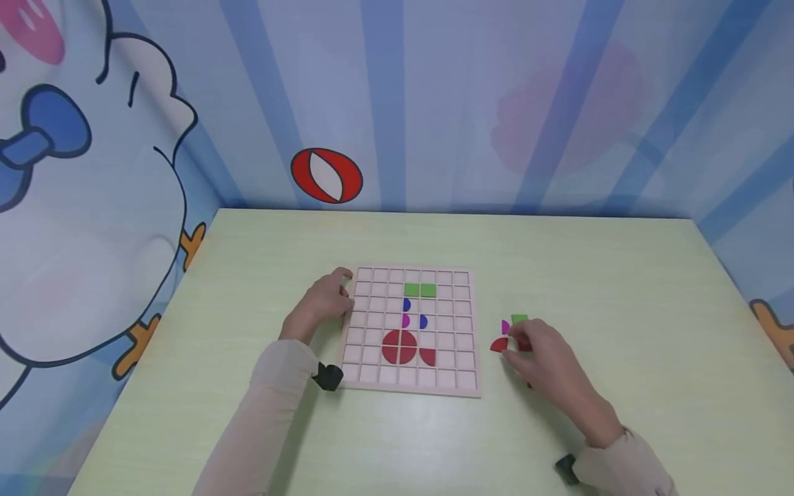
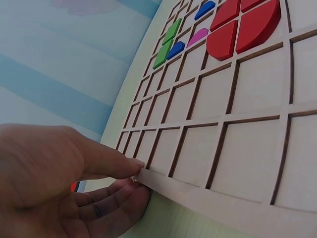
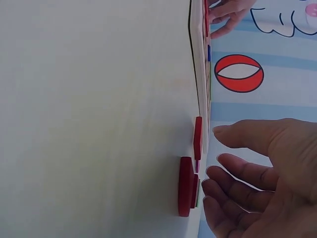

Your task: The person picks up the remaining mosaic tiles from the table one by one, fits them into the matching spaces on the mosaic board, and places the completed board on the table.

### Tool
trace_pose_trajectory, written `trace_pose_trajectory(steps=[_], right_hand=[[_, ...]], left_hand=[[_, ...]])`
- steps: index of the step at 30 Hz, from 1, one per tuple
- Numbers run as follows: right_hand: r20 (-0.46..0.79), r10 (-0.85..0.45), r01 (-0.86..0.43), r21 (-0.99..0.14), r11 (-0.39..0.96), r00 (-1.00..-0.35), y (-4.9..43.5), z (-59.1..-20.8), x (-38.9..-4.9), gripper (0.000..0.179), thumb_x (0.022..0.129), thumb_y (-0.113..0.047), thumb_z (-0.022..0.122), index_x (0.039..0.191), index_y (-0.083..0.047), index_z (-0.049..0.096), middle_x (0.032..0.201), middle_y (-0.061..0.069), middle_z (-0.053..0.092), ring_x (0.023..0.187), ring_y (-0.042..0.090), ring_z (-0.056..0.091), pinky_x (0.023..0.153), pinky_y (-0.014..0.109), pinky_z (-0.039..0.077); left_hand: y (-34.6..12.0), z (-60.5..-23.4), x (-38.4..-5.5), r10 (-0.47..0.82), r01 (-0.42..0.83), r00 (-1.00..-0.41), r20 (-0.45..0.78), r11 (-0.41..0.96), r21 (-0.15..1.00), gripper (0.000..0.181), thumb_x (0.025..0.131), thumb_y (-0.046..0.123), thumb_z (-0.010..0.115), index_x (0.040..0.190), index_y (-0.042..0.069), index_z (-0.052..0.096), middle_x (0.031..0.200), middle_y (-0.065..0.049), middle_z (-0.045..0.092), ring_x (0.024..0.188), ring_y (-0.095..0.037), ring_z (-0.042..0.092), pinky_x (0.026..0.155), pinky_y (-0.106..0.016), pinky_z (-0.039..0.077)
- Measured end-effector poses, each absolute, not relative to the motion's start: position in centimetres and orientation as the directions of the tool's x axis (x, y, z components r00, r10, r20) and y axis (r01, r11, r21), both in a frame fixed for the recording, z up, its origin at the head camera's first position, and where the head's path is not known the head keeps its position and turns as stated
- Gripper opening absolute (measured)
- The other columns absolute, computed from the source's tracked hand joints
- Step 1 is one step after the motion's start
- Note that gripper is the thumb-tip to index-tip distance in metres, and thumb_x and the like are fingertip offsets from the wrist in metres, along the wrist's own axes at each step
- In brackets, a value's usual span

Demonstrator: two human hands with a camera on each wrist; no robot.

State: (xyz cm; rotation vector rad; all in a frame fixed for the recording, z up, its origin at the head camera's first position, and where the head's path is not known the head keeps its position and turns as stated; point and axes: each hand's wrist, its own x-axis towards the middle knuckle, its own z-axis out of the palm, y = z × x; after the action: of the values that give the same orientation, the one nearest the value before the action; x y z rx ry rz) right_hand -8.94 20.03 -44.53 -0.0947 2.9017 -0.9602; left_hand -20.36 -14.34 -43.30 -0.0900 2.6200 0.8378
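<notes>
A pale wooden grid board [image 1: 409, 393] lies on the table. My left hand [image 1: 322, 297] holds its left edge; in the left wrist view the thumb presses the rim [image 2: 163, 184] with the other fingers against the side. Set in the grid are two green squares [image 1: 412, 290], blue half-circles [image 1: 406, 304], a magenta half-circle [image 1: 406, 321] and several red quarter-circles [image 1: 391, 355]. To the right of the board my right hand [image 1: 548, 362] hovers over loose pieces, fingers loosely bent and nothing between them. A loose red piece [image 1: 499, 344], magenta piece [image 1: 505, 327] and green piece [image 1: 520, 318] show beside it; others are partly hidden.
The light table [image 1: 589, 269] reaches back to a blue striped wall [image 1: 434, 103] with a printed red-and-white ball [image 1: 327, 176]. A large cartoon figure [image 1: 93, 262] covers the left wall.
</notes>
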Motion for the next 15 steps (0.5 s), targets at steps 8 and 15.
trace_pose_trajectory(steps=[8, 15], right_hand=[[-0.098, -0.08, -0.007, -0.588, 0.809, -0.992, 19.7, -44.7, -9.5, 0.028, 0.084, -0.011, 0.066, 0.11, -0.003, 0.06, 0.088, 0.007, 0.053, 0.084, 0.021, 0.05, 0.057, 0.027, 0.045], [-0.085, -0.117, -0.048, -0.57, 0.82, -0.989, 19.7, -45.0, -10.1, 0.02, 0.084, -0.01, 0.065, 0.102, -0.003, 0.062, 0.078, 0.005, 0.052, 0.073, 0.018, 0.049, 0.057, 0.027, 0.041]], left_hand=[[-14.4, -43.3, -20.4, 0.05, -0.184, -0.922, -0.383, 0.816, 0.548, 0.057, 0.089, 0.009, 0.057, 0.143, 0.012, 0.038, 0.1, -0.009, 0.056, 0.081, -0.021, 0.051, 0.066, -0.03, 0.039], [-14.4, -43.4, -20.4, 0.051, -0.186, -0.921, -0.387, 0.814, 0.551, 0.058, 0.089, 0.009, 0.057, 0.143, 0.012, 0.038, 0.1, -0.01, 0.056, 0.081, -0.021, 0.051, 0.066, -0.03, 0.039]])
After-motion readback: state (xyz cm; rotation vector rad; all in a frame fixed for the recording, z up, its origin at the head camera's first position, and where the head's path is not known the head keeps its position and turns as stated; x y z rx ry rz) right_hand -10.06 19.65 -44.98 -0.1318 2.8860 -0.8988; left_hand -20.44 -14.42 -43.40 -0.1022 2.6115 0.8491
